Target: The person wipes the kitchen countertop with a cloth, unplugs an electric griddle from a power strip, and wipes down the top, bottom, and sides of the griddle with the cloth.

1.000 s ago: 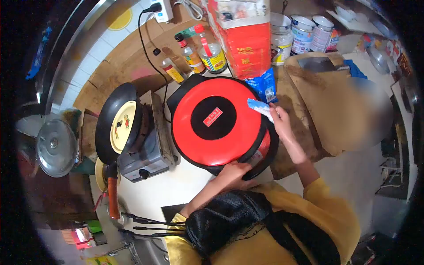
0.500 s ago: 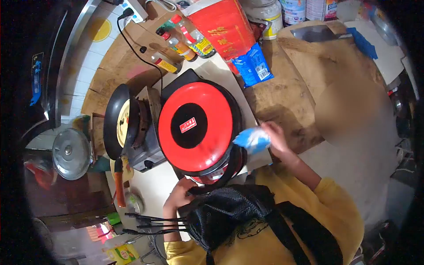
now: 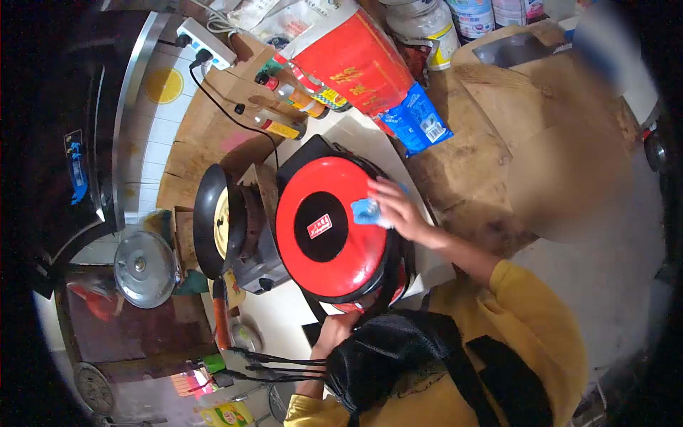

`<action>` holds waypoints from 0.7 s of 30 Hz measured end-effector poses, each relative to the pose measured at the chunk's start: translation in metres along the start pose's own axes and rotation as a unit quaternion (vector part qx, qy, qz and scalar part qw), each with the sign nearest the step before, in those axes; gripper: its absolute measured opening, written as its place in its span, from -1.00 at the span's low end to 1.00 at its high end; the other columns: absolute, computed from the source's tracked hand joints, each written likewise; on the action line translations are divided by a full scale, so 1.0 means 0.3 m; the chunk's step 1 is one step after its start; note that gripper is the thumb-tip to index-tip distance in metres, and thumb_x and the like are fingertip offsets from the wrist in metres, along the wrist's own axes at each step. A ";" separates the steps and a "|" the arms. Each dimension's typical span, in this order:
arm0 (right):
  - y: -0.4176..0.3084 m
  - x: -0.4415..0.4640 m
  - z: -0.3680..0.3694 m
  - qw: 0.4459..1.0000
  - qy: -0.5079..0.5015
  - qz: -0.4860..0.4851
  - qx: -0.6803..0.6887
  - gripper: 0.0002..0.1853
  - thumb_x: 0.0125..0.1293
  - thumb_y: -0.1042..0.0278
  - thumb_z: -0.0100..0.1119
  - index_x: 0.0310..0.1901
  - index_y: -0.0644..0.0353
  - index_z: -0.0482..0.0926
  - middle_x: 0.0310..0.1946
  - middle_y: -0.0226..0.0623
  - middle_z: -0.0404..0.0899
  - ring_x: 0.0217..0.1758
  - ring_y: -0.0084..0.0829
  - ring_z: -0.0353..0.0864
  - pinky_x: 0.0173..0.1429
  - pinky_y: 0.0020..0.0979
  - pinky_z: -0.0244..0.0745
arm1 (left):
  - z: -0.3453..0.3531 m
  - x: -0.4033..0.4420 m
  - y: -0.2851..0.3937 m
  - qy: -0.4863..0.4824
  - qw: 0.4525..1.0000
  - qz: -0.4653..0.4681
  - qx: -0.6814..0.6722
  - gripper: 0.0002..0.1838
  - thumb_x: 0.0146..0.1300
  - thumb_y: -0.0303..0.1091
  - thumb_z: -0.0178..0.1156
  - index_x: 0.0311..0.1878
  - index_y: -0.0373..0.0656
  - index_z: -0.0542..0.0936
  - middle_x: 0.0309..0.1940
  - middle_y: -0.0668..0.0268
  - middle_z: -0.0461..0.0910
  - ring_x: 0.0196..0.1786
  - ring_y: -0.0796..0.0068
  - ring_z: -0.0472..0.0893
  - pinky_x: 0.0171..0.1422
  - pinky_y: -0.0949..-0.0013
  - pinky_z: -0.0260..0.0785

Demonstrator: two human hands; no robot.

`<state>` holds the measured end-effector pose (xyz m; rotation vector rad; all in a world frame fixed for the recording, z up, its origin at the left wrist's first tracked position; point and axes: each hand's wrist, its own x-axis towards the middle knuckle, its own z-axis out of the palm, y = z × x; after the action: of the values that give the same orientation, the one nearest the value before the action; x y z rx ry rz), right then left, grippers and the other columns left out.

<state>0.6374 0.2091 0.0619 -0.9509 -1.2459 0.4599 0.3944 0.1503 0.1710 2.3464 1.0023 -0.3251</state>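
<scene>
A round electric griddle with a red lid (image 3: 364,254) and a black centre stands closed on the white counter. My right hand (image 3: 400,212) presses a blue-and-white cloth (image 3: 366,211) against the right part of the lid, fingers extended over it. At the griddle's front edge, my left hand (image 3: 334,333) grips near the black handle; its fingertips are partly hidden by the lid and the black bag across my chest.
A black frying pan (image 3: 206,220) sits on a stove left of the griddle. Sauce bottles (image 3: 302,102), a red bag (image 3: 348,60) and a blue packet (image 3: 420,122) lie behind it. A metal lid (image 3: 144,269) rests at far left; a power strip (image 3: 206,43) is at the back.
My right hand has moved left with the blue cloth, from beside the griddle onto its lid. The whole view has shifted, and my left hand stays at the griddle's front.
</scene>
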 end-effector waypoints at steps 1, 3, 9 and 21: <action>0.035 0.058 -0.001 0.999 0.026 0.010 0.027 -0.70 0.10 0.49 -0.21 -0.09 0.23 0.33 0.02 -0.21 0.19 0.12 -0.31 0.09 0.14 -0.36 -0.04 | -0.001 0.004 -0.002 -0.024 0.999 -0.006 0.027 -0.74 -0.11 -0.31 -0.04 -0.31 -0.20 0.38 -0.44 0.04 0.41 -0.26 0.13 0.42 -0.26 0.26 0.27; 0.112 0.162 0.004 0.996 0.003 0.077 0.044 -0.73 0.16 0.42 -0.22 -0.11 0.25 0.33 -0.02 -0.24 0.24 -0.01 -0.46 0.27 -0.03 -0.53 0.20 | 0.017 0.006 -0.018 -0.047 0.997 -0.012 0.057 -0.77 -0.09 -0.34 -0.06 -0.31 -0.21 0.37 -0.44 0.05 0.41 -0.26 0.15 0.42 -0.26 0.27 0.28; 0.270 0.441 0.103 0.963 -0.100 0.250 0.029 -0.55 0.10 0.16 -0.16 -0.08 0.38 0.24 -0.27 -0.05 0.41 -0.19 -0.31 0.42 -0.13 -0.41 0.27 | -0.029 0.047 0.055 -0.033 0.999 -0.027 0.026 -0.73 -0.07 -0.40 -0.10 -0.23 -0.19 0.37 -0.31 0.10 0.41 -0.18 0.18 0.40 -0.14 0.34 0.27; 0.708 0.701 0.366 0.921 -0.143 0.358 0.053 -0.62 0.14 0.10 -0.22 -0.19 0.27 0.34 -0.59 -0.41 0.37 -0.51 -0.59 0.34 -0.40 -0.54 0.27 | 0.006 0.017 0.004 -0.022 0.995 -0.035 -0.088 -0.58 -0.07 -0.15 -0.11 -0.14 -0.17 0.34 -0.19 0.05 0.35 -0.08 0.20 0.34 -0.03 0.30 0.17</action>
<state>0.6379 0.5241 0.0159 -1.2676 -1.0817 1.2666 0.3988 0.1515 0.1680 2.1413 1.0492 -0.3005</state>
